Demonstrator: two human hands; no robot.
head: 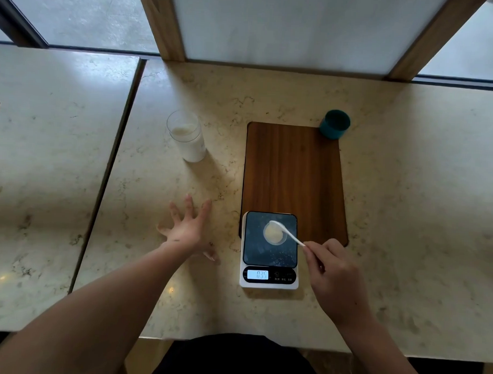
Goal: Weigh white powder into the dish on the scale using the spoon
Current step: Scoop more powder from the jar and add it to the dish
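Observation:
A small digital scale (269,277) with a dark platform stands at the near end of a wooden board; its lit display shows digits. A small clear dish (274,234) with pale powder sits on the platform. My right hand (334,274) holds a white plastic spoon (287,232) by its handle, the bowl over the dish's far rim. My left hand (189,231) rests flat on the counter left of the scale, fingers spread, holding nothing. A clear glass jar (187,135) part full of white powder stands open at the far left.
The wooden board (293,171) lies on the marble counter (406,220). A teal cup (334,124) stands at the board's far right corner. Loose powder grains speckle the scale platform. A seam separates a second counter slab (45,165) on the left. Window frames rise behind.

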